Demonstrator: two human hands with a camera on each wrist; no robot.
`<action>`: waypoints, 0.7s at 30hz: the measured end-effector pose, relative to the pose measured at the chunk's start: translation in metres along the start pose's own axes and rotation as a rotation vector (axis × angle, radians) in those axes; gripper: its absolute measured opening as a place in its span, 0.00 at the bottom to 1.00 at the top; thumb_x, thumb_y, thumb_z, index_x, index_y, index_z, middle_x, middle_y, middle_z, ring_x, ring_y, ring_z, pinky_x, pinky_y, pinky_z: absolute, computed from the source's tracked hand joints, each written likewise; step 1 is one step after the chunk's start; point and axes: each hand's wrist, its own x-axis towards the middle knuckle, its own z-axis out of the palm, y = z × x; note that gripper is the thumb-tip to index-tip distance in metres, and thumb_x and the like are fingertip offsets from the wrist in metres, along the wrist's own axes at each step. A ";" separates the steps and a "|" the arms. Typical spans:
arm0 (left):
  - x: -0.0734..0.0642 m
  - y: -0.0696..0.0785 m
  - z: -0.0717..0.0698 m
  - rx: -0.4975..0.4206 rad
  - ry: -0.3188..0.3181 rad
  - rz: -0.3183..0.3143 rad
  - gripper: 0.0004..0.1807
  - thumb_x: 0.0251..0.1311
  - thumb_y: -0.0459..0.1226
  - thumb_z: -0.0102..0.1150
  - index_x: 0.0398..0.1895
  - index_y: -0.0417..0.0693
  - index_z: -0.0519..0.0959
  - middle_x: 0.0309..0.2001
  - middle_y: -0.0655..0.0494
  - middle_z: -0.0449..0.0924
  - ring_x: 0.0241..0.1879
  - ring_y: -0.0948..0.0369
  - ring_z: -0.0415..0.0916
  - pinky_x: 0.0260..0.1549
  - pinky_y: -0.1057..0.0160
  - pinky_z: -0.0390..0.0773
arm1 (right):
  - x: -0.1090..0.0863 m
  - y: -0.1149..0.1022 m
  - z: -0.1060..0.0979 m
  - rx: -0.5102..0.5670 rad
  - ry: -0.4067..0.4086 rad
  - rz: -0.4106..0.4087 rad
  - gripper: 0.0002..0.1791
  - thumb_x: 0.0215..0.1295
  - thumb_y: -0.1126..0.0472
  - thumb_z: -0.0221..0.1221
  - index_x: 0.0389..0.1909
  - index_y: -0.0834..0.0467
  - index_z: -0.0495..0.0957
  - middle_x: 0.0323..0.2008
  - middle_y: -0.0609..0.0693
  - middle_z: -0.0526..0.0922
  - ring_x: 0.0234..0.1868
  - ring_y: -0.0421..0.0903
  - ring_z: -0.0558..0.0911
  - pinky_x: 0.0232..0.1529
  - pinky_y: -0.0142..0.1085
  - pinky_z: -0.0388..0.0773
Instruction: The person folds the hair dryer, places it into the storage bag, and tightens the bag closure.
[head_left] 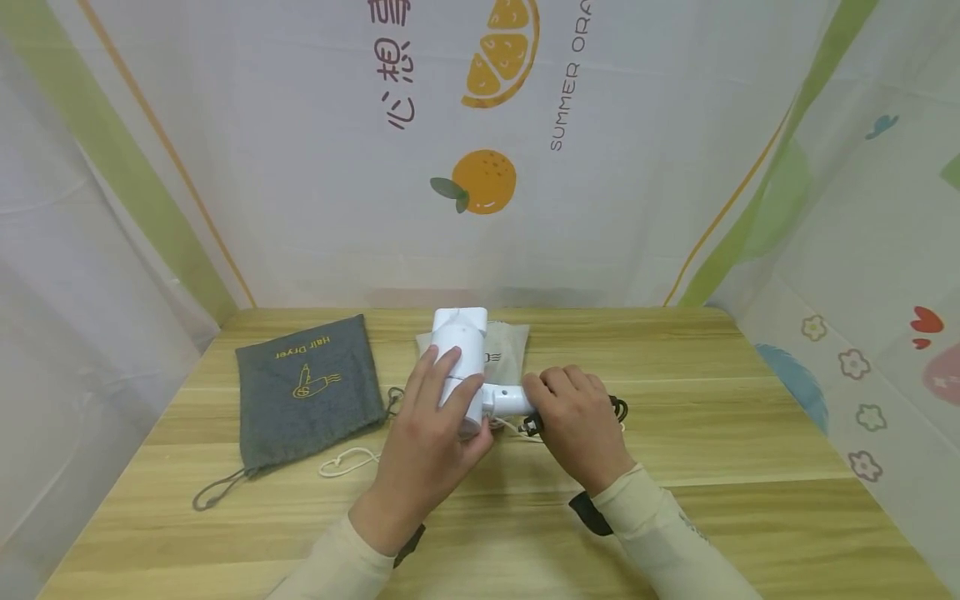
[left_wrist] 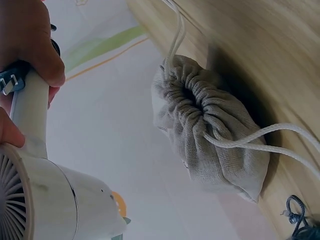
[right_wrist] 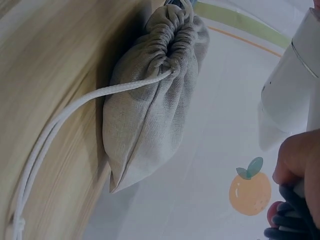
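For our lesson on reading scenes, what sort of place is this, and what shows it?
Perhaps a makeshift demonstration booth: printed curtains close in the back and sides of a wood-grain table, over which a white hair dryer is held.

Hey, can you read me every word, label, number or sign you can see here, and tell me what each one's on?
"Hair Dryer": grey bag, upside down.
"SUMMER ORA": backdrop, cut off by the picture's top edge.
"心想": also the backdrop; another character above is cut off.
Pale bag: part of a mark shows beside the dryer; no words readable.
Right sleeve: faint print, too small to read.
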 end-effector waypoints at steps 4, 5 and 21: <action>-0.003 0.000 0.000 0.028 -0.015 0.006 0.29 0.40 0.41 0.78 0.47 0.41 0.79 0.58 0.35 0.73 0.61 0.35 0.67 0.58 0.44 0.74 | 0.000 0.001 0.000 0.009 0.005 -0.015 0.15 0.50 0.72 0.69 0.39 0.58 0.78 0.32 0.54 0.82 0.33 0.55 0.81 0.26 0.46 0.76; -0.003 0.001 0.000 0.035 -0.017 0.008 0.30 0.39 0.41 0.80 0.48 0.41 0.79 0.58 0.35 0.72 0.61 0.35 0.67 0.57 0.45 0.74 | 0.000 0.002 0.000 0.006 0.009 -0.016 0.15 0.50 0.72 0.69 0.38 0.58 0.78 0.32 0.54 0.82 0.33 0.55 0.82 0.26 0.46 0.76; -0.002 -0.003 0.002 -0.019 0.021 0.075 0.27 0.36 0.34 0.75 0.46 0.41 0.81 0.57 0.37 0.76 0.61 0.35 0.68 0.61 0.45 0.70 | 0.000 0.005 -0.004 -0.011 0.031 -0.038 0.15 0.50 0.72 0.69 0.37 0.57 0.77 0.31 0.52 0.82 0.33 0.53 0.82 0.26 0.45 0.78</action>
